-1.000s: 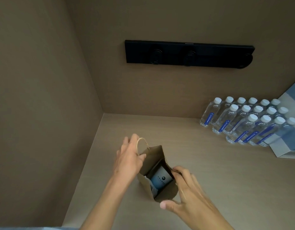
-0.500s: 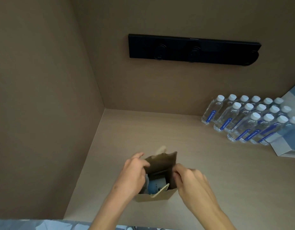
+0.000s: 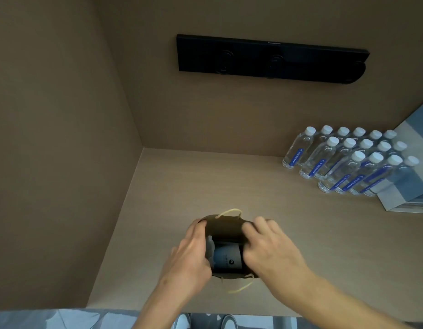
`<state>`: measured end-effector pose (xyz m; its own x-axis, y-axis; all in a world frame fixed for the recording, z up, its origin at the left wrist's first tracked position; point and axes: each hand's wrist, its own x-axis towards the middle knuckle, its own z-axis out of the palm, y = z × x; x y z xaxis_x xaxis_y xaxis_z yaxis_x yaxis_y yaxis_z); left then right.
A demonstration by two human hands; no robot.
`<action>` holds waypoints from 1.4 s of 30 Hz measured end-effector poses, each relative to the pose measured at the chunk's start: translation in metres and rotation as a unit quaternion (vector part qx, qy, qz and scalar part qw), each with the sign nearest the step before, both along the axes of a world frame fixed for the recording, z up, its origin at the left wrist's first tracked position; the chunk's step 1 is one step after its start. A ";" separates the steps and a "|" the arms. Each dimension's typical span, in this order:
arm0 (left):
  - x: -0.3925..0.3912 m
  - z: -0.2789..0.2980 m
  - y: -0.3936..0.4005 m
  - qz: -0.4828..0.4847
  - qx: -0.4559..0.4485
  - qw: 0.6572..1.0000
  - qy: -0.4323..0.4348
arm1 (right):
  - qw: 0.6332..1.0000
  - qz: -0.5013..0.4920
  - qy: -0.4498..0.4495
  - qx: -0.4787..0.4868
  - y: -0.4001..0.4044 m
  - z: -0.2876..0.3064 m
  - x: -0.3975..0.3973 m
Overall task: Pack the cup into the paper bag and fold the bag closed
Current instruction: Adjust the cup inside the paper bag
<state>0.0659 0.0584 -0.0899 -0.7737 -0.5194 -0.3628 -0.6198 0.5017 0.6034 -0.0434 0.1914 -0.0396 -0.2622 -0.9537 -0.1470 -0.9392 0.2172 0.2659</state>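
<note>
A small brown paper bag (image 3: 223,227) stands upright on the wooden shelf, its mouth open toward me. Inside it lies a pale blue cup (image 3: 227,257) with a dark logo, and something white shows beside it on the left. Cream rope handles stick out at the bag's far and near rims. My left hand (image 3: 190,254) grips the bag's left side wall with fingers over the rim. My right hand (image 3: 268,245) grips the right side wall the same way. Both hands hide the bag's sides.
Several clear water bottles (image 3: 343,160) with white caps stand in rows at the back right, next to a pale blue box (image 3: 417,176). A black bar (image 3: 272,59) is mounted on the back wall. A side wall closes the shelf on the left.
The bag has turned square to me and both hands have moved onto its two side walls. The view has shifted closer over the bag.
</note>
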 end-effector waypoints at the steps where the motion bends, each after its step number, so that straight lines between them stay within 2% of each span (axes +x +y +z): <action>1: 0.000 0.000 0.002 -0.003 -0.004 1.000 -0.008 | 0.997 0.048 -0.037 0.046 -0.004 -0.001 0.000; 2: -0.001 0.000 0.004 -0.001 -0.007 1.000 -0.018 | 0.989 0.078 -0.087 0.095 -0.007 -0.004 -0.001; 4: -0.003 0.003 0.009 0.009 -0.005 0.999 -0.031 | 0.958 0.030 -0.204 0.199 -0.019 -0.009 -0.006; 8: -0.007 0.007 0.019 0.006 -0.012 1.000 -0.028 | 0.881 -0.117 -0.267 0.372 -0.053 -0.049 -0.016; 10: -0.007 0.006 0.019 -0.001 -0.009 1.000 -0.025 | 0.861 -0.154 -0.299 0.381 -0.063 -0.069 -0.020; 15: -0.004 0.004 0.017 -0.004 0.016 1.000 0.002 | 0.827 -0.273 -0.370 0.323 -0.072 -0.092 -0.037; 18: -0.006 0.002 0.019 -0.013 0.008 1.000 0.006 | 0.845 -0.296 -0.360 0.262 -0.074 -0.092 -0.041; 22: -0.009 0.002 0.018 -0.022 0.004 1.000 0.004 | 0.843 -0.284 -0.331 0.315 -0.073 -0.098 -0.039; 24: -0.010 0.003 0.018 -0.030 0.009 0.999 0.010 | 0.835 -0.305 -0.342 0.305 -0.071 -0.105 -0.038; 28: -0.013 0.003 0.021 -0.040 0.013 0.999 0.012 | 0.802 -0.388 -0.393 0.229 -0.057 -0.104 -0.039; 32: -0.015 0.002 0.022 -0.047 0.009 0.999 0.011 | 0.837 -0.380 -0.382 0.098 -0.044 -0.092 -0.030; 34: -0.016 0.001 0.022 -0.051 0.009 0.999 0.011 | 0.858 -0.341 -0.367 0.109 -0.043 -0.089 -0.021; 37: -0.018 0.001 0.022 -0.053 0.013 0.998 0.016 | 0.871 -0.285 -0.371 0.147 -0.043 -0.088 -0.010; 42: -0.020 0.001 0.021 -0.056 0.023 0.998 0.022 | 0.848 -0.282 -0.405 0.195 -0.046 -0.084 -0.006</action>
